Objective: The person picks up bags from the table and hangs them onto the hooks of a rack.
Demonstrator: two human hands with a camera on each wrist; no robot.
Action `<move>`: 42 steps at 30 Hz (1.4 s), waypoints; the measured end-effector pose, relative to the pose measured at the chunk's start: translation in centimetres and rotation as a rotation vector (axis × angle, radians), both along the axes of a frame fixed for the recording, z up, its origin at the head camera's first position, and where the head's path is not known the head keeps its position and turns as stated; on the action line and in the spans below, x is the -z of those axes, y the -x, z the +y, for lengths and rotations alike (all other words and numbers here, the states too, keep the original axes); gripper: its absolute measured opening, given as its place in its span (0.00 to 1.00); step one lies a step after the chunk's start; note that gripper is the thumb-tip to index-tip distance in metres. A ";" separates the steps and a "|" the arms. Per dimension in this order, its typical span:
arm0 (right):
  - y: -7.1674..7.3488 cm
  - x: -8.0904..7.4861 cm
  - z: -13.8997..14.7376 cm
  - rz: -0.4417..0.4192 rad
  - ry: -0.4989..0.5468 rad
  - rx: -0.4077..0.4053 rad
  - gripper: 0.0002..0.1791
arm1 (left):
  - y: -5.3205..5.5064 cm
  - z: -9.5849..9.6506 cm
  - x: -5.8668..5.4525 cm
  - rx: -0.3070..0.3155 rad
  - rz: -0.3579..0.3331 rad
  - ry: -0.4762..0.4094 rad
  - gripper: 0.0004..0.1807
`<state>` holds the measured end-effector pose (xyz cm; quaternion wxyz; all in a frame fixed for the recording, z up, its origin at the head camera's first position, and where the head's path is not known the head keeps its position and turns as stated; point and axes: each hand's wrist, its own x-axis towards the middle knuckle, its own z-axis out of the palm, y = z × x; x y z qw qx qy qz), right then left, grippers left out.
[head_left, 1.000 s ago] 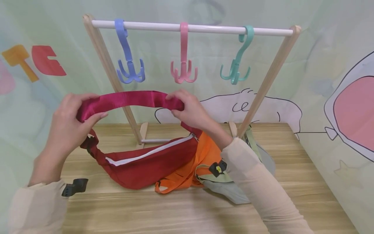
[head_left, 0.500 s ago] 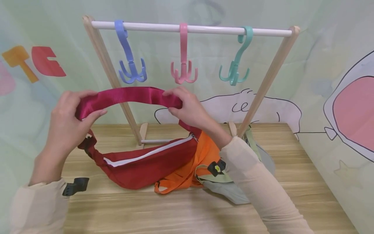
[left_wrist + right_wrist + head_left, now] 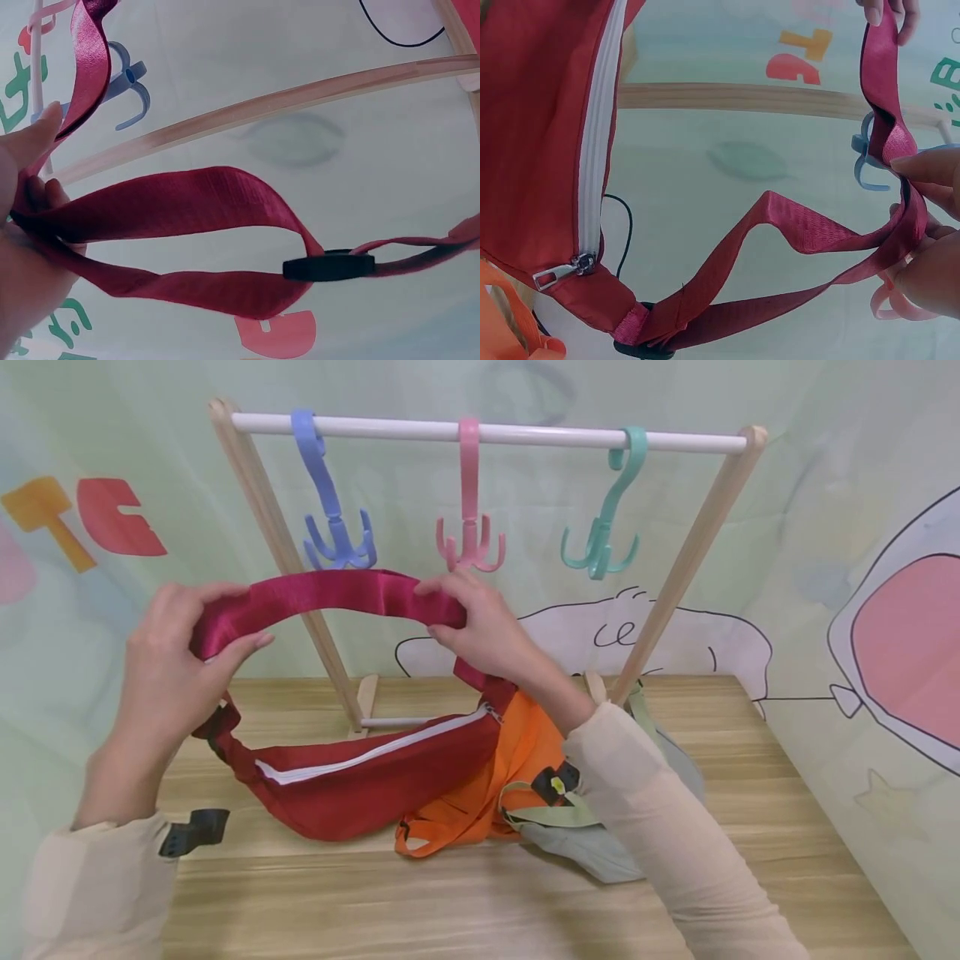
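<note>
Both hands hold up the magenta strap [image 3: 330, 592] of a dark red waist bag [image 3: 382, 777] with a white zipper. My left hand [image 3: 168, 660] grips the strap's left end between thumb and fingers. At its other end my right hand [image 3: 480, 622] pinches the strap. Between the hands the strap arches just below the blue hook [image 3: 337, 539]. In the left wrist view the strap loops down to a black buckle [image 3: 328, 265]. The right wrist view shows the zipper pull [image 3: 555, 276] and doubled webbing running to the right hand's fingers.
A rack's white bar [image 3: 555, 435] carries the blue hook, a pink hook [image 3: 470, 539] and a green hook [image 3: 602, 539]. An orange bag [image 3: 465, 810] and a grey-green bag [image 3: 592, 852] lie on the wooden table [image 3: 360, 902], partly behind the right arm.
Both hands have raised the strap a little, so its arch now reaches the blue hook's lower prongs in the head view. The red bag has shifted slightly left.
</note>
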<state>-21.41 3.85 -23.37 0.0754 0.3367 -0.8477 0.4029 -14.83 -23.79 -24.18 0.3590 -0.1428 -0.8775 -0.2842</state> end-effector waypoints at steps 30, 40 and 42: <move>-0.1 -2.5 -0.6 0.054 -0.010 0.038 0.21 | 0.6 0.9 -2.1 -0.025 0.084 -0.010 0.29; -0.1 -3.4 -0.7 0.064 -0.010 0.064 0.21 | 0.9 1.1 -2.9 -0.043 0.083 -0.030 0.29; -0.1 -3.6 -0.7 0.053 -0.012 0.077 0.21 | 1.0 1.1 -3.0 -0.043 0.087 -0.031 0.28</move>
